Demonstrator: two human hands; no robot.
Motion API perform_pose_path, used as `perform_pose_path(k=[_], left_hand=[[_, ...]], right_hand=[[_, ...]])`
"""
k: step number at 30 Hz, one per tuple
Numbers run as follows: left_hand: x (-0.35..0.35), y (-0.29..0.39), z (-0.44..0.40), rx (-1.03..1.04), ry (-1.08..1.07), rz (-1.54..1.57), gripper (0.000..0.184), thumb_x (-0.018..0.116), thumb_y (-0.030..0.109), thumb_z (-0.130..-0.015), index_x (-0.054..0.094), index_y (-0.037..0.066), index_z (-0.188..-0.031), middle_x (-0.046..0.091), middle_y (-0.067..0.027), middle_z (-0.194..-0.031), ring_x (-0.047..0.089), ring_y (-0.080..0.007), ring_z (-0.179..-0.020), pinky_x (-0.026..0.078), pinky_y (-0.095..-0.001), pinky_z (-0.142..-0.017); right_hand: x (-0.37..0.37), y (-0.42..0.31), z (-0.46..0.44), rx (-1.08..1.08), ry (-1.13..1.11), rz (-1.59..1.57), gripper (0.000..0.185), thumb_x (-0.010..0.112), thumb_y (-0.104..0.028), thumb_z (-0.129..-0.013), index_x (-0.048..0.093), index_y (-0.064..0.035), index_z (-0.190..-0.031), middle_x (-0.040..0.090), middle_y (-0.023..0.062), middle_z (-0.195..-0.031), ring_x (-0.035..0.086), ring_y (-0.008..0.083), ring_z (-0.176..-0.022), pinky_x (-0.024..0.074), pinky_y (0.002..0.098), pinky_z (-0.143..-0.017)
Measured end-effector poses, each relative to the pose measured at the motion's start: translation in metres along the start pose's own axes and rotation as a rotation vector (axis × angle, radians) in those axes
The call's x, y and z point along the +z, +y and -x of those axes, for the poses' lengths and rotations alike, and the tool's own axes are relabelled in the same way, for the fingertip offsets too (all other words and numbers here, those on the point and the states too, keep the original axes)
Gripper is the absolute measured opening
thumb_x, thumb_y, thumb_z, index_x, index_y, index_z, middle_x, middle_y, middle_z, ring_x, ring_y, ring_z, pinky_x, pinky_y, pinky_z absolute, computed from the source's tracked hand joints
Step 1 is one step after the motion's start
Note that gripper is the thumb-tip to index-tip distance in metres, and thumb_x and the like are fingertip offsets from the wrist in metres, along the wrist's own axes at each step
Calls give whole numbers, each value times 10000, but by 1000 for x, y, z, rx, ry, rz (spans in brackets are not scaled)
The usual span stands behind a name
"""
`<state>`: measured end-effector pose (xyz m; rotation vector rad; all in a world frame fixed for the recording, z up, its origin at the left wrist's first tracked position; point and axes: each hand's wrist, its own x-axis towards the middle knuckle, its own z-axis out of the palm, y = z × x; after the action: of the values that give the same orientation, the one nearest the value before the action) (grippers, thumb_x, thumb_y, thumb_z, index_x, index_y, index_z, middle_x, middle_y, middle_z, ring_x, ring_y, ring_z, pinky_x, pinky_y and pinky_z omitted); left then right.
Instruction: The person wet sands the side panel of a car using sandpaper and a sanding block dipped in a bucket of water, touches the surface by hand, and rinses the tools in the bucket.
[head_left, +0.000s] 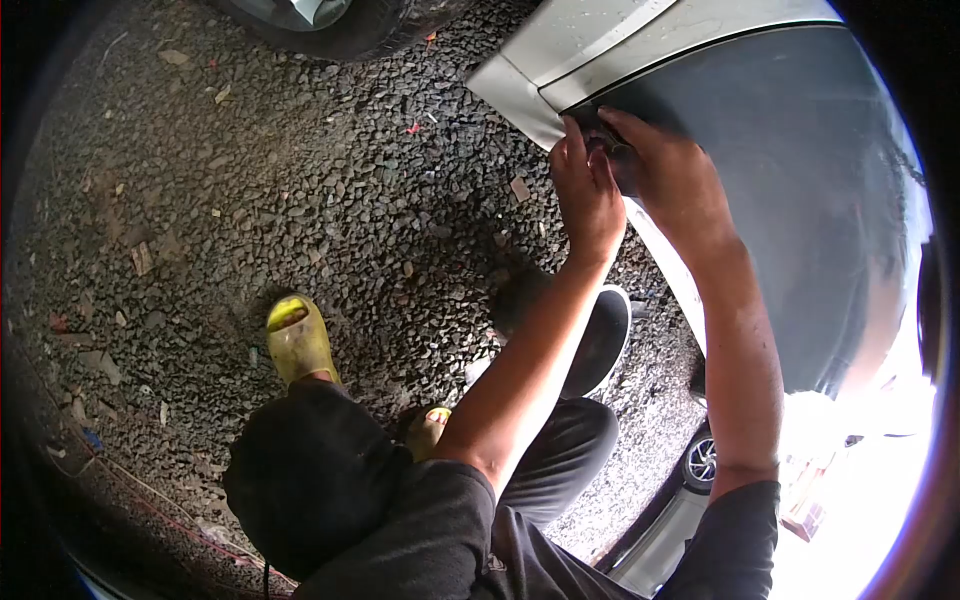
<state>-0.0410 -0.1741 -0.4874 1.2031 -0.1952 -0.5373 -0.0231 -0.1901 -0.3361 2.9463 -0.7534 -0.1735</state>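
Observation:
At the lower corner of a dark grey car panel (770, 190), both hands work close together. My right hand (680, 180) is curled around a small dark object (624, 168), its index finger reaching to the panel's edge. The object's kind is too dark and too covered to make out. My left hand (588, 195) sits just left of it, fingers bent and pinched together by the panel edge. What lies between its fingertips is hidden. Beside the dark panel, across a narrow gap, is a silver-white body panel (590, 45).
Loose gravel (400, 190) covers the ground. A car tyre (370, 30) is at the top. My foot in a yellow slipper (298, 335) stands at left. A dark rounded object (600, 340) lies beneath my left forearm. Another car's wheel (702, 460) shows lower right.

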Motion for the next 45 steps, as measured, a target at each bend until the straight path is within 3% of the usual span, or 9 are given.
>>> perform_pose_path(k=[4,7,13,17,20,27,30,38,45], left_hand=[[-4,-5,-5,224,32,-323,542,458,87,-1038,306,-44,-1542,482,-249,-1223,541,-343,-1115,449,-453,-971],[-4,17,-6,-224,31,66,514,454,123,-1042,360,-58,-1514,527,-244,-1152,568,-320,-1042,473,-441,-927],[3,46,-19,-171,37,634,370,436,170,-1033,558,-102,-1251,645,-205,-911,589,-242,-791,504,-380,-743],[0,53,-19,-227,47,454,418,397,270,-1092,612,-88,-1104,673,-169,-918,598,-202,-835,498,-383,-747],[8,32,-24,-532,120,838,493,389,353,-1110,615,-84,-1073,671,-162,-903,591,-205,-835,493,-378,-757],[6,43,-20,-316,91,632,521,351,372,-1123,598,-56,-959,650,-111,-893,577,-196,-808,491,-366,-745],[-8,37,-26,-520,-138,713,253,403,213,-1059,542,74,-1217,624,-54,-1069,578,-133,-980,475,-295,-837],[-1,29,-26,-396,-18,656,380,380,267,-1097,563,-18,-1270,654,-201,-987,616,-235,-902,505,-376,-829],[-6,35,-23,-430,-63,615,271,417,238,-1044,555,54,-1187,624,-78,-1071,597,-180,-1003,480,-361,-882]], right_hand=[[-6,-12,-6,181,-49,-111,355,670,-120,-896,667,-163,-1247,725,178,-956,707,387,-899,586,472,-768],[-4,-16,-7,201,-57,-105,347,666,-119,-900,668,-157,-1246,727,183,-955,707,390,-904,585,470,-776],[-7,-5,-7,26,-64,-40,363,663,-98,-886,677,-152,-1244,731,167,-1005,702,382,-945,582,455,-818],[-3,-5,-10,67,-69,-71,345,657,-93,-884,694,-148,-1223,729,163,-1035,701,377,-953,577,453,-831],[2,-9,-11,74,-78,-35,333,652,-93,-888,700,-149,-1212,727,166,-1045,702,374,-951,574,455,-833],[-1,-13,-14,73,-145,-38,302,636,-116,-910,696,-149,-1203,725,169,-1046,691,368,-999,561,458,-856],[-2,-14,-16,79,-159,5,308,642,-120,-907,693,-148,-1209,724,170,-1038,691,373,-996,560,464,-857],[2,-8,-15,41,-129,36,317,657,-107,-898,699,-149,-1209,727,167,-1024,693,378,-984,561,469,-851],[6,-12,-16,31,-113,-7,322,654,-102,-897,700,-153,-1212,734,141,-1046,698,363,-984,566,461,-846]])
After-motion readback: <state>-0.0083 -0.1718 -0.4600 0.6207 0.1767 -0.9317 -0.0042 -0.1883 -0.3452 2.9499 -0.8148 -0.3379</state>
